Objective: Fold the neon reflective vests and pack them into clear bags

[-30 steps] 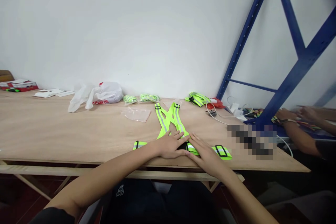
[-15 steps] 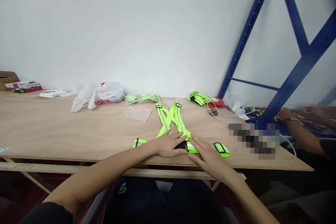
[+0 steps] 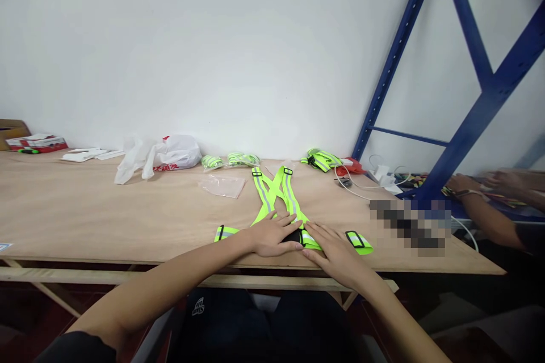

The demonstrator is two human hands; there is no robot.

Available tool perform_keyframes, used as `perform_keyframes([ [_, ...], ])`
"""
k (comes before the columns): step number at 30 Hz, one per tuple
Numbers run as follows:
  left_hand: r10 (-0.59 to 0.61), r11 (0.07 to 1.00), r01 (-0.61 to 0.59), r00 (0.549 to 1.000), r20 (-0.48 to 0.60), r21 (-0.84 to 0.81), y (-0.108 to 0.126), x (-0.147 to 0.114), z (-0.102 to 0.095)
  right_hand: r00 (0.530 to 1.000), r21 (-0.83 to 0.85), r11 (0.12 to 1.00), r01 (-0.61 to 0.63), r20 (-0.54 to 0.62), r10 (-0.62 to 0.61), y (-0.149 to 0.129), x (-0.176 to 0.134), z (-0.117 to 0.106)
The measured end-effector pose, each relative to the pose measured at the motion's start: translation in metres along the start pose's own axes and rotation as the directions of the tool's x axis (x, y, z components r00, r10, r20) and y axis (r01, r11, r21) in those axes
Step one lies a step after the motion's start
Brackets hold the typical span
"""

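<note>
A neon yellow-green reflective vest (image 3: 290, 195) made of straps lies spread on the wooden table (image 3: 128, 221). Its shoulder straps cross in an X and carry black buckles at the far end. My left hand (image 3: 275, 235) rests flat across the lower part, fingers stretched out, beside a black piece at the waist. Over the right of the waist strap lies my right hand (image 3: 334, 249), also flat with its fingers extended. The thumbs nearly meet. Strap ends with black sliders stick out on both sides; the part under my palms is hidden.
A clear plastic bag (image 3: 222, 186) lies left of the vest. Along the wall are a white bag (image 3: 179, 152), packed yellow-green straps (image 3: 242, 159) and another bundled vest (image 3: 322, 160). A blue rack (image 3: 464, 125) stands right, where another person's hands (image 3: 468, 186) show. A white cable crosses nearby.
The camera view has shifted very slightly. Both hands stay flat on the vest, and the vest keeps its place.
</note>
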State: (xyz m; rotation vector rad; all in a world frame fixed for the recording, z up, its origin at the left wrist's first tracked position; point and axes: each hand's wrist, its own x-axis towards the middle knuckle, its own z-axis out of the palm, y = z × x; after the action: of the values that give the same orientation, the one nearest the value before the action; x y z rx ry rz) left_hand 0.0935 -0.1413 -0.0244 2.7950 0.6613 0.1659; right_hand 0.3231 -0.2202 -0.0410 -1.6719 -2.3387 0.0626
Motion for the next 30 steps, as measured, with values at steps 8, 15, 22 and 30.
perform_keyframes([
  [8, 0.062, 0.978, -0.029, 0.986, -0.155, 0.206, 0.020, -0.015, -0.016, 0.958, -0.011, 0.994, 0.110, -0.266, -0.109, 0.004, -0.008, -0.001],
  [15, -0.108, 0.989, 0.131, 0.955, -0.275, 0.067, 0.008, -0.110, -0.041, 0.898, 0.001, 1.000, -0.015, -0.440, 0.015, 0.040, -0.036, -0.017],
  [22, -0.255, 0.961, 0.200, 0.911, -0.325, -0.192, -0.019, -0.165, -0.026, 0.927, 0.266, 0.961, -0.075, -0.336, 0.166, 0.077, -0.055, -0.005],
  [30, -0.326, 0.934, 0.225, 0.853, -0.406, -0.278, -0.033, -0.171, -0.024, 0.949, 0.293, 0.954, -0.055, -0.283, 0.142, 0.080, -0.054, -0.009],
])
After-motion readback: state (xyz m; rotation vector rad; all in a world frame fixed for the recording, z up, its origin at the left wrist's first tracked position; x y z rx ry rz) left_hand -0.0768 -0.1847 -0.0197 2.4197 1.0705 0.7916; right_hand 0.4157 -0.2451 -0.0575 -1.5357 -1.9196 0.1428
